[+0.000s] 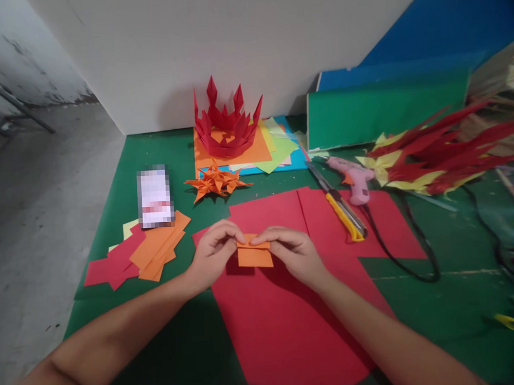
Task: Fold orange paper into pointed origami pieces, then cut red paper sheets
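- Between both hands, a small orange piece of folded paper (255, 258) sits over large red paper sheets (305, 321).
- Left hand (214, 248) pinches its upper left part, right hand (294, 250) its upper right; neither is nearer.
- Its fold runs crosswise, from hand to hand; fingers cover the corners, so its long axis is hard to tell.
- Beyond the hands: spiky folded orange paper stars (214, 184); left of the left hand, loose orange and red paper strips (157, 251).

Matt paper slip (255, 257) and crown (243, 141); smooth plastic glue gun (359, 186).
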Motion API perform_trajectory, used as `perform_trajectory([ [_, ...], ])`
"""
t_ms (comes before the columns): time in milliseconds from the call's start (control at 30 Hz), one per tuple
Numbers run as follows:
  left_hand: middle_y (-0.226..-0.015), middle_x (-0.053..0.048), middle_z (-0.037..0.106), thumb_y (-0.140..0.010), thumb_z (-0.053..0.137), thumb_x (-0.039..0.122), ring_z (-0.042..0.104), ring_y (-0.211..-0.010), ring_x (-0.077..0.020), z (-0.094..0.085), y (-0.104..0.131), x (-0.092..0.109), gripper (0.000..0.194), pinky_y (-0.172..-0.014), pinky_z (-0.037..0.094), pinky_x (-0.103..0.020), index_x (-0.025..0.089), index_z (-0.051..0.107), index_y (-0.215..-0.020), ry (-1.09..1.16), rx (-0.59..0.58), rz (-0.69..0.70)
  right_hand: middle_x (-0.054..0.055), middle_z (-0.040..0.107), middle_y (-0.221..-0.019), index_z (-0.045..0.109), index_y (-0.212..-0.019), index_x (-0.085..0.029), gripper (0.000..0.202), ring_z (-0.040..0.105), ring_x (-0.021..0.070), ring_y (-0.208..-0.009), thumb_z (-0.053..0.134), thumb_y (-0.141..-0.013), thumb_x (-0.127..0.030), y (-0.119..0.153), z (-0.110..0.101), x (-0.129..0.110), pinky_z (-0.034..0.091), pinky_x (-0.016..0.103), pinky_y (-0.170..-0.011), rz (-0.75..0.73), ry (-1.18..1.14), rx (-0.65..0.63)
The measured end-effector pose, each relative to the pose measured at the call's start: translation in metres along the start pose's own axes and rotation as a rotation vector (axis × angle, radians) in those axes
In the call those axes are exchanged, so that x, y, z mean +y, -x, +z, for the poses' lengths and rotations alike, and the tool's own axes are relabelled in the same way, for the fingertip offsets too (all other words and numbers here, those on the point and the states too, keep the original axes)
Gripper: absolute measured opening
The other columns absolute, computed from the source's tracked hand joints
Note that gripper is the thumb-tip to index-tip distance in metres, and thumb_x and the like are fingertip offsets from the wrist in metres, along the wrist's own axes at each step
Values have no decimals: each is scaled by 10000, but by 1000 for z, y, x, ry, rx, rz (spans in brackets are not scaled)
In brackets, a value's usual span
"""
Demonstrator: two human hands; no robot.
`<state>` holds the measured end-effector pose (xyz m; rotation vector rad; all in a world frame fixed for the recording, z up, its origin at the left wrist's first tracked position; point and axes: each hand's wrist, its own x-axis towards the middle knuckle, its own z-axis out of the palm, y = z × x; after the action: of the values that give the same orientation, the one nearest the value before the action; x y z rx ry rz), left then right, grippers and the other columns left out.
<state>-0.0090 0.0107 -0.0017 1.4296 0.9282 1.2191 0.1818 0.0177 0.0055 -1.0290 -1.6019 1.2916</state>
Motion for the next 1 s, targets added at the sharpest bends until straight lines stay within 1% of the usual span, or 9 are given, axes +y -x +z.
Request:
perform_trajectory([
  [167, -832, -35, 576, -916, 478, 277, 553, -839, -162, -2, 0, 3, 219, -822, 424, -324, 195, 645, -801, -24, -34, -13, 16, 651, -712, 740, -842, -258, 266, 587, 132, -630, 482, -855, -195, 1, 1, -2, 459, 258, -565, -29, 37, -13],
  [300, -817, -14, 547, -844, 615, 313, 542, -787, -137, 4, 1, -1, 119, -718, 448, -269, 197, 607, -818, 67, 15, -26, 20, 658, -733, 728, -849, -252, 299, 606, 138, -678, 447, -866, -153, 1, 2, -1, 475, 267, -611, -115, 114, -17],
  [400, -810, 11, 534, -799, 674, 302, 530, -702, -96, 10, 1, -6, 179, -640, 456, -218, 207, 561, -899, 165, 102, -102, 33, 680, -792, 719, -846, -246, 290, 621, 147, -735, 441, -891, -176, 2, 2, -1, 496, 285, -678, -154, 142, -38],
  [500, -822, 14, 540, -773, 698, 285, 544, -700, -82, 12, 1, -9, 250, -640, 473, -198, 206, 522, -933, 165, 175, -138, 46, 689, -960, 675, -998, -268, 229, 637, 168, -904, 466, -907, -248, 4, 4, -1, 503, 303, -788, -94, 79, -1],
  [567, -830, 7, 547, -765, 700, 274, 557, -704, -82, 12, 2, -8, 255, -636, 483, -195, 200, 512, -920, 115, 193, -143, 54, 673, -1051, 599, -1134, -281, 255, 633, 176, -974, 494, -903, -313, 5, 5, 0, 507, 298, -803, -15, -5, 31],
  [633, -814, 6, 553, -767, 689, 263, 565, -685, -82, 13, 3, -6, 229, -607, 485, -190, 194, 515, -900, 49, 167, -146, 55, 681, -978, 600, -1105, -255, 254, 651, 167, -864, 517, -893, -369, 5, 7, 2, 514, 274, -714, 54, -22, 36],
  [733, -793, 7, 561, -770, 676, 254, 580, -673, -85, 13, 5, -4, 196, -583, 492, -189, 189, 526, -877, -23, 104, -142, 33, 665, -741, 665, -827, -199, 218, 605, 141, -650, 572, -861, -393, 2, 7, 4, 476, 254, -595, 89, 126, 30],
  [800, -794, 6, 565, -763, 685, 260, 589, -693, -92, 12, 5, -3, 202, -604, 507, -201, 187, 527, -867, -23, 94, -143, 23, 641, -654, 669, -716, -190, 239, 585, 143, -625, 602, -840, -382, 0, 7, 3, 460, 258, -585, 82, 206, 38],
  [1000, -871, -17, 586, -673, 771, 250, 603, -758, -108, 11, 4, -4, 390, -643, 523, -212, 188, 496, -943, 49, 68, -206, 10, 635, -604, 701, -753, -199, 203, 557, 134, -546, 620, -812, -376, -1, 5, 1, 446, 256, -518, 142, 135, 162],
])
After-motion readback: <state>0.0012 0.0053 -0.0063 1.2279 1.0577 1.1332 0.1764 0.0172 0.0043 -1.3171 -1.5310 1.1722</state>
